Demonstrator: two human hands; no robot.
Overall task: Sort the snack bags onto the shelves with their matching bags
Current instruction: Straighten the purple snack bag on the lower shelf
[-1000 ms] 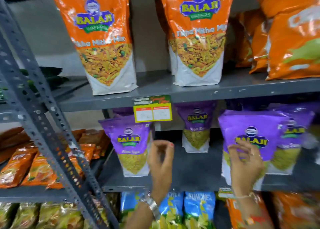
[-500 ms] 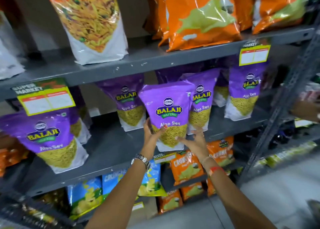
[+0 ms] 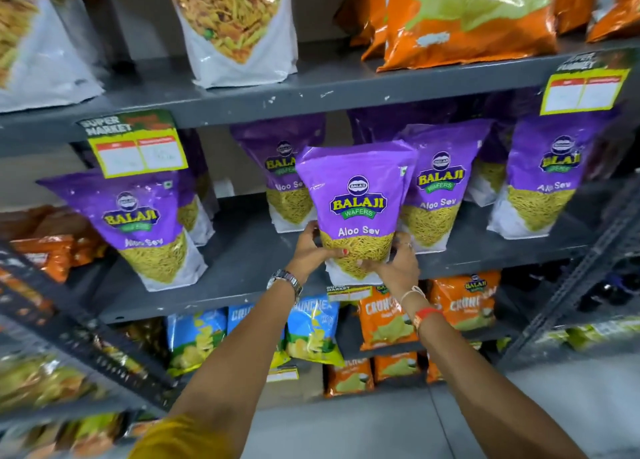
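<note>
Head view looks down on grey metal shelving stocked with snack bags. Both hands hold one purple Aloo Sev bag (image 3: 358,209) upright at the front edge of the middle shelf (image 3: 242,268). The left hand (image 3: 311,250) grips its lower left side, the fingers (image 3: 337,251) wrapped across the front of the clear window, clamped on the bag. The right hand (image 3: 398,264) cups the lower right corner, its fingers likewise closed on the bag. A watch (image 3: 285,282) sits on the left wrist and a red band (image 3: 427,314) on the right.

Matching purple bags stand on the same shelf: one far left (image 3: 138,230), one just behind to the left (image 3: 287,188), one just behind to the right (image 3: 436,195), and another further right (image 3: 543,188). Yellow price tags (image 3: 138,146) hang from the shelf edge above. Orange bags (image 3: 464,22) and white-based mix bags (image 3: 239,25) occupy the top shelf; blue bags (image 3: 311,330) and orange Crunchex bags (image 3: 384,320) sit below.
</note>
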